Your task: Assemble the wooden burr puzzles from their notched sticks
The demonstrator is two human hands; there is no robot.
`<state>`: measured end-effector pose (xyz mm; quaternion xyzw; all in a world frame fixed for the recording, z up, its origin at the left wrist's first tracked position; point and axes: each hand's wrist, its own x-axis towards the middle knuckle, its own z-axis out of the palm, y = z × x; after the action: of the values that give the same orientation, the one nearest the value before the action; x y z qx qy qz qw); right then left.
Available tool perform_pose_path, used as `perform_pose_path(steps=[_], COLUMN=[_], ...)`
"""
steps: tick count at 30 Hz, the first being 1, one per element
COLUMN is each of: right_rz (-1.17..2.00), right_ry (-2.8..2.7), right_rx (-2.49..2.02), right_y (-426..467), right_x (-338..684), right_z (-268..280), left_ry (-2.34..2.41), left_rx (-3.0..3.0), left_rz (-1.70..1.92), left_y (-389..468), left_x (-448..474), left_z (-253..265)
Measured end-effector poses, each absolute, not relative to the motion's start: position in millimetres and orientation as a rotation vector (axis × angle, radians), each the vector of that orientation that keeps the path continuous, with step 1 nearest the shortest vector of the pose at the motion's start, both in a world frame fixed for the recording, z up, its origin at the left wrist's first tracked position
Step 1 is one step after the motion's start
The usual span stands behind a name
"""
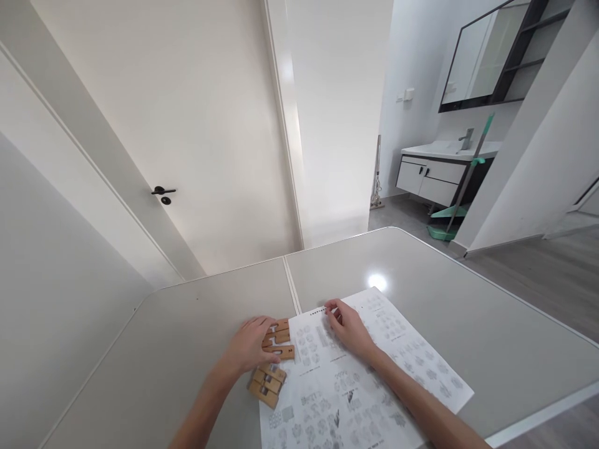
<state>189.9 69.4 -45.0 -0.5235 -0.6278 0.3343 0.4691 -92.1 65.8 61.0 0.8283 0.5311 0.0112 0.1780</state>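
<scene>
My left hand [253, 345] curves around several flat wooden puzzle pieces [284, 353] on the table, its thumb and fingers at their left ends. One of those notched pieces bears a dark "2". Just below the hand lies an assembled wooden block puzzle [267, 385] with small openings in it. My right hand [347, 327] rests on the upper part of a large printed sheet [322, 380], fingers loosely bent and a gap showing by the thumb. Nothing can be seen in it. Rows of small grey drawings cover the paper.
The grey table [187, 355] has a seam [292, 287] across it and a pale raised edge. Beyond it stand a closed door with a black handle [163, 191], a washbasin cabinet [433, 178], a mop [377, 174] and a green dustpan [442, 233].
</scene>
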Motion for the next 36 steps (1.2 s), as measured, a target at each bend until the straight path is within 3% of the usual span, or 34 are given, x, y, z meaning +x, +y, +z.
perform_pose_path(steps=[18, 29, 36], right_rz=[0.798, 0.654, 0.718], right_ry=[-1.570, -2.073, -2.100], right_rx=[-1.285, -0.902, -0.946], right_y=[69, 52, 53], right_x=[191, 185, 187], right_z=[-45, -23, -26], left_ry=[1.417, 1.508, 1.532], left_rx=[2.334, 2.264, 2.120], left_rz=[0.363, 0.625, 0.656], left_y=[71, 79, 91], left_x=[-62, -60, -59], left_z=[34, 12, 5])
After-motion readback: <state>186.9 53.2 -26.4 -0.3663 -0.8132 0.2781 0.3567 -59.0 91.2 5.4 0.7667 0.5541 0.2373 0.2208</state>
